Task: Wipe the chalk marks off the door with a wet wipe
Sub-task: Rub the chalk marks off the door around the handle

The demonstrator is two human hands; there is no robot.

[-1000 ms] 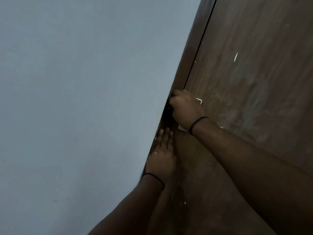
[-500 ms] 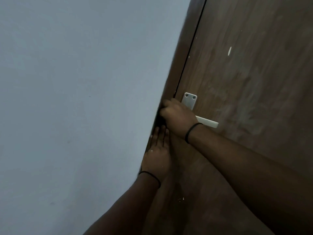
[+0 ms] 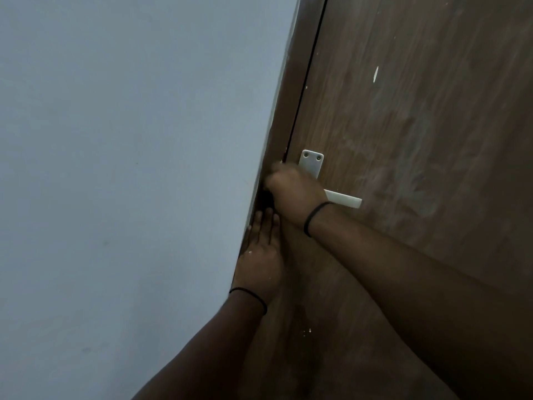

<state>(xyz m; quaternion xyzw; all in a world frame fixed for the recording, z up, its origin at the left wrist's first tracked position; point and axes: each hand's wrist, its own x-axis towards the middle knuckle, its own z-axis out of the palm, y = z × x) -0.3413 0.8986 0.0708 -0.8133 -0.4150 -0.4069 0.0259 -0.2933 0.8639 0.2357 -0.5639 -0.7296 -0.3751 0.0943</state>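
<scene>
The brown wooden door (image 3: 418, 125) fills the right half of the view. It carries a short white chalk streak (image 3: 375, 74), pale smears around the middle, and small white specks (image 3: 308, 331) low down. My right hand (image 3: 291, 192) is curled into a fist against the door frame (image 3: 291, 111), just left of the white door handle (image 3: 343, 198). Only a pale sliver at its fingertips hints at the wet wipe; the rest is hidden inside the fist. My left hand (image 3: 261, 255) lies flat with straight fingers on the frame, just below the right hand.
A plain grey-blue wall (image 3: 129, 168) takes up the whole left side and meets the door frame. The handle's white mounting plate (image 3: 311, 163) sits just above my right hand. A dark gap runs between frame and door.
My right hand has slid down and left off the handle plate, which now shows fully. The left hand has stayed flat on the frame.
</scene>
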